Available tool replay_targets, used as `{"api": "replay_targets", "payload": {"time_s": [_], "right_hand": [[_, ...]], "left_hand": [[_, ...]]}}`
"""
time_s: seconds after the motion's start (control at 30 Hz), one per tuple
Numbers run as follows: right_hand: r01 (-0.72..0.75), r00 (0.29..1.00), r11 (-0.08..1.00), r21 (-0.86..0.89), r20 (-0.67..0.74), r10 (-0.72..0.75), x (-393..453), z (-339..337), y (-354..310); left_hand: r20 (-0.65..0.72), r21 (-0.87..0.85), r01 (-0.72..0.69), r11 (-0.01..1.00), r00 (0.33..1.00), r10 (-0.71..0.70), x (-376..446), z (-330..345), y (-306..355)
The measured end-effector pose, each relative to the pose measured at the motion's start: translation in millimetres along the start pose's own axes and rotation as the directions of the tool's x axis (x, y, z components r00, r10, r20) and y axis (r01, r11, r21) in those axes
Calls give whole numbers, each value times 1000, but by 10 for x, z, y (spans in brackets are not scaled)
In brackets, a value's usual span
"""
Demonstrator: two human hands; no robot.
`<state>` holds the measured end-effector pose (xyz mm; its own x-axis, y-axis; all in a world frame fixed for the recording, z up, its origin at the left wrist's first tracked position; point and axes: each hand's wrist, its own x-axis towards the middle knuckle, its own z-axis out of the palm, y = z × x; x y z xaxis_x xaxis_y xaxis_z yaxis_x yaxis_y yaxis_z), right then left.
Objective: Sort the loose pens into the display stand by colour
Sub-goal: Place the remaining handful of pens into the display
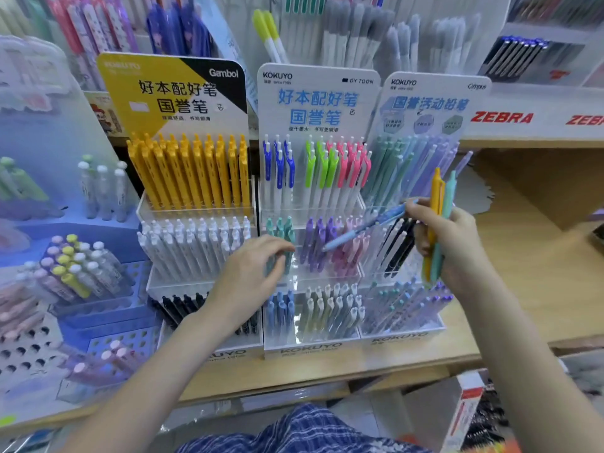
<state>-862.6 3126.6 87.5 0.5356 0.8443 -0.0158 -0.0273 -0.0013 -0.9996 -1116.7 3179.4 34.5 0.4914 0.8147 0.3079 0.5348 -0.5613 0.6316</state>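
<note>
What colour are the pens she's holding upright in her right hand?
One yellow pen and one mint-green pen, seen in the head view.

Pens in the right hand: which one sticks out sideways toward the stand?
The light blue pen; it points left and down at the stand, while the orange pen and teal pen in the right hand stand upright.
</note>
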Motion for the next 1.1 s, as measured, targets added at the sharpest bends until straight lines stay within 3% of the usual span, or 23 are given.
{"api": "replay_targets", "payload": {"time_s": [0.23, 0.4, 0.57, 0.7, 0.8, 0.93, 1.1], "right_hand": [[-7, 993, 940, -342, -117, -35, -333, -584, 307], [-51, 992, 796, -603, -126, -31, -609, -703, 743], [-141, 959, 851, -507, -283, -9, -746, -888, 804], [-180, 941, 926, -332, -331, 64, -758, -876, 738], [-177, 957, 960, -218, -267, 116, -759, -714, 688], [-98, 995, 961, -260, -50, 88, -764, -264, 616], [4, 993, 922, -388, 111, 43, -696, 215, 584]], "left_hand": [[192, 57, -98, 994, 978, 85, -123, 518, -61], [313, 174, -98, 980, 949, 39, -267, 667, -173], [196, 179, -127, 976, 976, 91, -322, 774, -117], [218, 160, -229, 960, 957, 192, -294, 831, -26], [129, 89, -113, 990, 987, 101, -269, 737, -41], [8, 86, -2, 996, 1000, 2, -398, 450, -277], [78, 226, -1, 974, 997, -17, -664, 299, -668]]}}
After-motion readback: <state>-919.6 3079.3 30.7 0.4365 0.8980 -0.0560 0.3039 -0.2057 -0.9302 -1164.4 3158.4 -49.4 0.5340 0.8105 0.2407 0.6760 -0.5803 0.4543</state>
